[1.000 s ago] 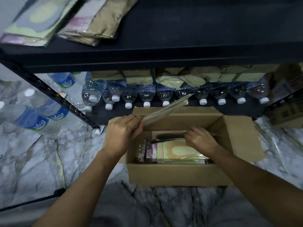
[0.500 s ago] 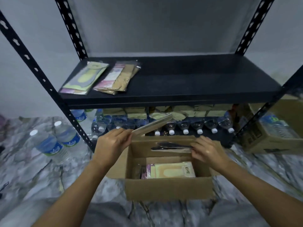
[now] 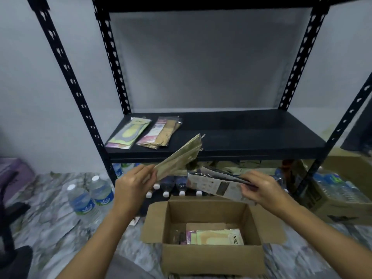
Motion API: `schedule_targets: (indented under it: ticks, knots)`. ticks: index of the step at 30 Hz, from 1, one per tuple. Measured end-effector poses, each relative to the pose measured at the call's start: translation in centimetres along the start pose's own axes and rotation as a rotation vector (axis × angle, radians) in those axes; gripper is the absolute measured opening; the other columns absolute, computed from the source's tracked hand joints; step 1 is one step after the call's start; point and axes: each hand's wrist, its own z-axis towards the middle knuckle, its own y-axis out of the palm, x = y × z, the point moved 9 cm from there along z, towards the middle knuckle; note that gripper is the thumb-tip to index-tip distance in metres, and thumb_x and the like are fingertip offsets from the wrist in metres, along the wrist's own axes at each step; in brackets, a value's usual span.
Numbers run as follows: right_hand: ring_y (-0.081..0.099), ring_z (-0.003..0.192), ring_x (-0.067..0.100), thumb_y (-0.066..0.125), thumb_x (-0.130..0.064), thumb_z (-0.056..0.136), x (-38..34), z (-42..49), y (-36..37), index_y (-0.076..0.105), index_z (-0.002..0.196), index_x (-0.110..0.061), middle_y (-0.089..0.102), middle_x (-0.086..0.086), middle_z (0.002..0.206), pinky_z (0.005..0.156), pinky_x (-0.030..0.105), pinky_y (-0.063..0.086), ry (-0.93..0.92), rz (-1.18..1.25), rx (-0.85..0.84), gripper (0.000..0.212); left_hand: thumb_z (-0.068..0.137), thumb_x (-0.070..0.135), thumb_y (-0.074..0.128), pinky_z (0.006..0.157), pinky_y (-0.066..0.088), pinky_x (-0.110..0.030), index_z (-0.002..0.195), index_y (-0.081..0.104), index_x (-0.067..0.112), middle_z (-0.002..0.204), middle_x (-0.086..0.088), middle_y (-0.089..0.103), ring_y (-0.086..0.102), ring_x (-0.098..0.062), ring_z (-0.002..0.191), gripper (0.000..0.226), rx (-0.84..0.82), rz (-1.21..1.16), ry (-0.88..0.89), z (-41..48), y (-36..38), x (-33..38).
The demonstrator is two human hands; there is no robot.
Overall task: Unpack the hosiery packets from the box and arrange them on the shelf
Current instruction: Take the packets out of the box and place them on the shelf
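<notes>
An open cardboard box (image 3: pixel 211 258) stands on the floor below me, with a pale ENE hosiery packet (image 3: pixel 217 237) and others lying in its bottom. My left hand (image 3: pixel 134 184) grips a stack of beige packets (image 3: pixel 179 158), raised and tilted toward the black shelf (image 3: pixel 251 133). Above the box, my right hand (image 3: pixel 263 188) holds a white-and-dark packet (image 3: pixel 215 183). On the shelf's left end lie a green-yellow packet (image 3: pixel 128 132) and a small pile of tan packets (image 3: pixel 161 132).
Black perforated uprights (image 3: pixel 70 81) frame the rack. Water bottles (image 3: pixel 89 198) stand on the marble floor at left and lie in a row under the shelf. A carton of bottles (image 3: pixel 342 190) sits at right. A dark chair base (image 3: pixel 12 254) is at the bottom left.
Both hands have lifted out of the box, each with packets. The left stack rose toward the shelf. My view tilted up, showing the whole shelf bay.
</notes>
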Motion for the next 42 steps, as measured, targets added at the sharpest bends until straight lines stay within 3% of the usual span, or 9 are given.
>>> schedule_targets:
  ticks: [5,9,18,21,27,29,32,37,42]
  knots:
    - [0.062,0.071,0.023,0.079,0.007,0.068,-2.6,3.7,-3.6,0.071,0.087,0.004,0.066,0.010,0.079,0.068,0.032,0.051,-0.134,-0.062,0.122,0.020,0.092,0.026,0.059,0.045,0.047,-0.028,0.086,0.076,0.012,0.072,0.001,0.068,0.061,-0.019,0.057,0.023,0.078,0.121,0.051,3.5,-3.0,-0.6]
    - [0.063,0.073,0.026,0.078,0.006,0.070,-4.1,7.2,-5.0,0.071,0.089,0.005,0.067,0.011,0.082,0.066,0.040,0.054,-0.206,-0.116,0.178,0.020,0.088,0.022,0.066,0.044,0.047,-0.026,0.087,0.076,0.014,0.074,0.002,0.071,0.063,-0.017,0.058,0.013,0.132,0.210,0.082,6.2,-5.1,-2.3]
    - [0.059,0.079,0.024,0.075,0.000,0.076,-4.5,17.8,-2.8,0.069,0.094,0.001,0.065,0.009,0.088,0.070,0.037,0.049,-0.335,-0.158,0.263,0.019,0.090,0.025,0.063,0.040,0.049,-0.033,0.090,0.077,0.012,0.074,-0.003,0.071,0.062,-0.025,0.056,0.019,0.072,0.361,-0.023,10.9,-6.0,-9.2]
    - [0.059,0.079,0.026,0.075,0.000,0.076,-3.8,20.8,-0.9,0.069,0.095,0.001,0.065,0.010,0.088,0.071,0.040,0.049,-0.386,-0.182,0.278,0.020,0.085,0.018,0.074,0.037,0.046,-0.030,0.080,0.074,0.013,0.067,-0.003,0.068,0.061,-0.025,0.053,0.007,-0.016,0.453,0.017,12.1,-3.7,-10.3]
    - [0.060,0.079,0.028,0.072,-0.002,0.079,-1.9,24.6,3.5,0.068,0.094,0.004,0.065,0.013,0.089,0.072,0.039,0.048,-0.538,-0.233,0.276,0.016,0.073,0.013,0.081,0.036,0.035,-0.023,0.066,0.065,0.013,0.060,-0.002,0.060,0.058,-0.024,0.049,0.017,-0.306,0.648,0.038,14.9,2.9,-12.9]
    - [0.061,0.082,0.027,0.074,-0.002,0.078,-0.7,26.0,5.0,0.069,0.095,0.003,0.066,0.013,0.091,0.075,0.038,0.049,-0.555,-0.232,0.265,0.018,0.084,0.015,0.069,0.042,0.040,-0.027,0.078,0.067,0.013,0.073,-0.003,0.065,0.062,-0.025,0.061,0.006,-0.415,0.684,-0.039,15.5,5.0,-14.6]
    - [0.062,0.086,0.028,0.076,-0.002,0.075,1.1,27.6,7.5,0.069,0.098,0.003,0.067,0.013,0.095,0.082,0.038,0.050,-0.561,-0.209,0.243,0.024,0.093,0.013,0.052,0.052,0.039,-0.033,0.098,0.067,0.013,0.095,-0.004,0.066,0.064,-0.026,0.081,0.016,-0.544,0.747,-0.110,15.3,7.6,-17.1]
    - [0.066,0.090,0.030,0.075,-0.002,0.077,2.4,28.1,12.4,0.070,0.096,0.003,0.069,0.014,0.098,0.087,0.045,0.052,-0.600,-0.168,0.178,0.021,0.093,0.015,0.047,0.058,0.038,-0.036,0.102,0.069,0.012,0.102,-0.005,0.063,0.063,-0.029,0.090,0.023,-0.716,0.737,-0.152,12.9,11.4,-18.8]
    - [0.072,0.087,0.030,0.089,0.003,0.056,3.6,29.5,15.6,0.074,0.093,0.002,0.073,0.015,0.098,0.079,0.042,0.058,-0.525,-0.155,0.089,0.040,0.098,0.039,0.041,0.069,0.049,-0.038,0.107,0.068,0.018,0.107,-0.003,0.056,0.056,-0.025,0.101,0.036,-0.729,0.568,-0.316,11.1,12.6,-20.5]
